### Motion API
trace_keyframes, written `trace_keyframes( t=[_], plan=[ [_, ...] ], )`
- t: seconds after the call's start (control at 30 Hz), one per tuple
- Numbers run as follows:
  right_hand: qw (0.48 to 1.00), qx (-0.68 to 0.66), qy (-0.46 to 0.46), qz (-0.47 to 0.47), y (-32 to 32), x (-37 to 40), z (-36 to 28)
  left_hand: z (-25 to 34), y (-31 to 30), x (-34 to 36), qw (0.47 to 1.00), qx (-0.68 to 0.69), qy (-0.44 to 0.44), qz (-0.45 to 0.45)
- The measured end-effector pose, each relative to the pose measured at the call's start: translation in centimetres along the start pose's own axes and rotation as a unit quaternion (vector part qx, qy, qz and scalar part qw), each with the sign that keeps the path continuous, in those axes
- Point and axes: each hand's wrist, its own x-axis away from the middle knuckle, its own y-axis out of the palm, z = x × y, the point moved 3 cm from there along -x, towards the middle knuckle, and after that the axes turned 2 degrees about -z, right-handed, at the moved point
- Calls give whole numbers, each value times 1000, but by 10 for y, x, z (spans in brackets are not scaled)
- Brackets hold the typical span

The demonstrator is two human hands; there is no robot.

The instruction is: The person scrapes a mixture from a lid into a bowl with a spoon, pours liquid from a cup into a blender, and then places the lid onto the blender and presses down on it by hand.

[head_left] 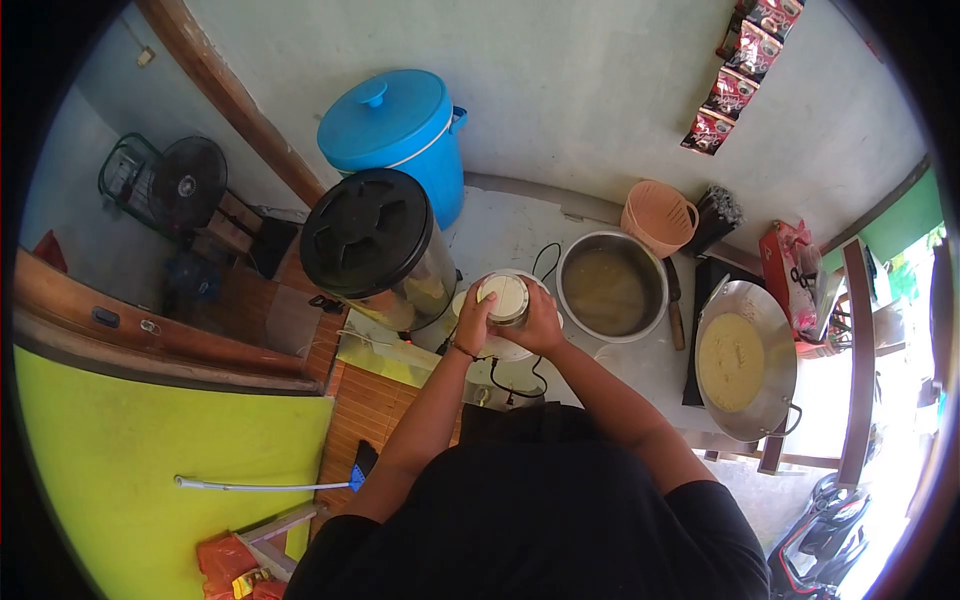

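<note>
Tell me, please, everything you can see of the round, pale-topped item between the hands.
The round item has a cream top and darker, shiny-looking side. The left hand and right hand clasp opposite sides. It looks roughly upright above a white object; whether they touch, and its material, I cannot tell.

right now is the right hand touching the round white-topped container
Touching. The head view shows the right hand pressed against the side of the white-topped container, with no gap between them.
</note>
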Motion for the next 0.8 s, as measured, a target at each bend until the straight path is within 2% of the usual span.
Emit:
trace_keyframes(
  t=[0.27, 0.37, 0.47, 0.57, 0.67, 0.8],
  plan=[
    [1000, -15, 8, -14, -1, 0, 0, -3, -3, -1, 1000, 6, 5, -8],
    [998, -48, -32, 9, -17, -4, -23, 1, 1, 0, 999, 29, -11, -10],
    [992, -17, -124, -4, -27, -12, -41, -4, 0, -1, 992, 115, -20, -42],
    [987, 87, -123, -49, -28, -20, -54, 22, 14, 8, 991, 117, -31, -53],
    [968, 180, -173, -31, -28, -29, -63, 21, 8, 7, 996, 80, -2, -29],
    [969, 197, -132, -71, -15, -32, -59, 10, 0, 2, 994, 104, -4, -34]
  ],
)
